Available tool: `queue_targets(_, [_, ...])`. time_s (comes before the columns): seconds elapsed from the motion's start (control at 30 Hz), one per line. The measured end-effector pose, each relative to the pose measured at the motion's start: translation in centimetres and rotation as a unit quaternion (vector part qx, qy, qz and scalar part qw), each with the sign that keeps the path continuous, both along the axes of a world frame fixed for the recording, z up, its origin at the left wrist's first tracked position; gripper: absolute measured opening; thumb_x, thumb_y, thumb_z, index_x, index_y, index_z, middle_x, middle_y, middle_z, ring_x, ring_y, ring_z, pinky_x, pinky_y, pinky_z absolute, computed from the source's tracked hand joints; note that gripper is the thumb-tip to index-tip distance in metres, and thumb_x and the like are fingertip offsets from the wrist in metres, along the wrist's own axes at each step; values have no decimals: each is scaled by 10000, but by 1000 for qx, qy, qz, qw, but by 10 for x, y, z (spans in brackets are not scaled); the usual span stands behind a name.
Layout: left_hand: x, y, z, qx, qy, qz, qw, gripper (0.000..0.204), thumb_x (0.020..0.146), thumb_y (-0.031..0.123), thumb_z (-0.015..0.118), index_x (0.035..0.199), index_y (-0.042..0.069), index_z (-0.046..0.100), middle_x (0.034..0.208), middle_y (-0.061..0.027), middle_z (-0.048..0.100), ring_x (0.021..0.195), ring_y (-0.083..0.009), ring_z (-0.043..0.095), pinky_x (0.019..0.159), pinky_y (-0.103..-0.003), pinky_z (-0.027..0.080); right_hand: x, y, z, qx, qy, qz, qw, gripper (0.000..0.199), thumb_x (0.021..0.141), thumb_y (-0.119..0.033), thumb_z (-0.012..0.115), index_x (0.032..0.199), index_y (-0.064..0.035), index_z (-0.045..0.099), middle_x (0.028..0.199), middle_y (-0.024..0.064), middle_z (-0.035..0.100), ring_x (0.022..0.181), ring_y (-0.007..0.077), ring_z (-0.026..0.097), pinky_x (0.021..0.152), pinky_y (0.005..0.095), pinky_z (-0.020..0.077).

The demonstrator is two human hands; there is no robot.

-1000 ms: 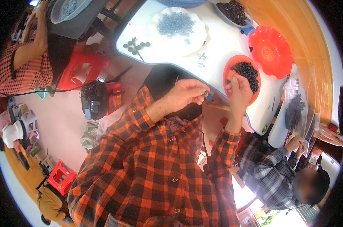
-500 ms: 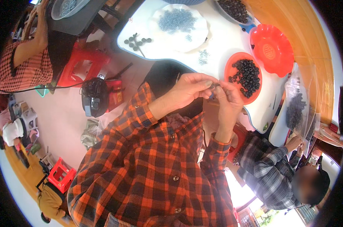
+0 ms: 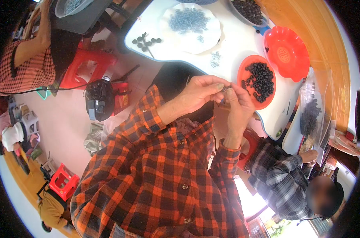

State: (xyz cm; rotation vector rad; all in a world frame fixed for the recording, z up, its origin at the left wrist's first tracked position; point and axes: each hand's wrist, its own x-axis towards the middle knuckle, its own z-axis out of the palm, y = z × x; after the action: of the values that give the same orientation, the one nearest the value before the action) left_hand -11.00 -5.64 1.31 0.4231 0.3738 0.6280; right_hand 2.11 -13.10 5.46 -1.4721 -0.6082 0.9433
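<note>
Over the table's near edge, my left hand (image 3: 199, 93) and my right hand (image 3: 241, 107) meet with fingertips almost touching. Both are closed in a pinch on a small dark round piece (image 3: 224, 89), mostly covered by the fingers; its exact kind cannot be made out. Just beyond the right hand, an orange-red plate (image 3: 243, 66) holds many small black ring-shaped parts (image 3: 263, 85). Farther off, a white scalloped plate (image 3: 188, 47) carries a heap of small clear bluish pieces (image 3: 188, 20). A little group of such clear pieces (image 3: 215, 59) lies on the white table (image 3: 172, 55).
A red scalloped dish (image 3: 293, 63) and a clear bowl of black parts (image 3: 247, 12) stand at the far right. Black discs (image 3: 146, 41) lie at the table's left. A bag of black parts (image 3: 310, 115) is beside a co-worker in grey plaid (image 3: 279, 178). Red stools (image 3: 82, 69) stand left.
My hands stay nearly in place, with slight finger movement around the small piece. The co-worker's hand at the right has shifted near the bag. The whole view has moved slightly.
</note>
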Motion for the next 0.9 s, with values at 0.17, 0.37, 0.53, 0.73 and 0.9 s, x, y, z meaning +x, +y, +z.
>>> queue_targets(0.17, [-2,1,-2,-26,-47,-3,999,262,987,110,580,1197,-42,624,1003,-79,672,787,-119,621,749,-283,551,0,-2,-5,61,43,18,997,142,908,15,664,1046,46,667,915,35,639,835,84,584,740,219,479])
queue_targets(0.37, [-3,2,1,-87,-75,-5,993,268,986,141,588,1178,-42,627,999,-80,672,788,-113,620,745,-268,543,-6,-1,-5,91,-48,19,995,122,887,34,682,1008,37,671,974,32,613,848,87,576,746,217,471])
queue_targets(0.53, [-4,2,5,-107,-78,-1,991,265,985,142,589,1168,-46,627,1001,-81,670,788,-113,621,747,-261,543,-9,1,-3,91,-138,18,986,124,870,36,698,991,28,676,983,34,606,866,96,576,766,216,466])
queue_targets(0.73, [-4,1,1,-83,-71,13,994,255,978,119,596,1167,-48,628,1010,-90,671,797,-122,633,760,-264,550,-12,1,-3,95,-184,20,978,128,858,34,707,982,12,683,967,39,599,869,100,574,768,222,467])
queue_targets(0.9, [-3,-1,0,-60,-48,26,997,238,978,100,592,1164,-43,635,994,-91,676,793,-125,643,754,-261,550,-11,2,-5,90,-195,13,977,122,856,21,715,973,11,683,950,42,601,860,105,577,758,227,471])
